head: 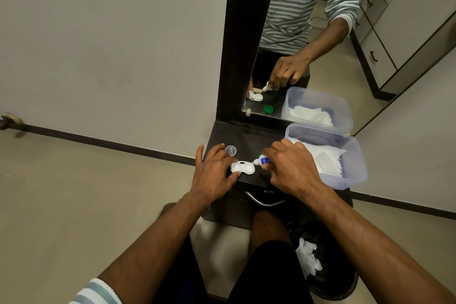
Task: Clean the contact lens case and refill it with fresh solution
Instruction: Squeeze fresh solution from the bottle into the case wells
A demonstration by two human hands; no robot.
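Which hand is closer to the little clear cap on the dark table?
Left. The left hand lies right beside the clear cap, fingertips almost at it, while steadying the lens case. The right hand is farther off, holding the solution bottle.

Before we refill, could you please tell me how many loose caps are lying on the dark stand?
1 directly: a clear cap beyond the left hand. The mirror also shows a green cap, hidden behind the right hand.
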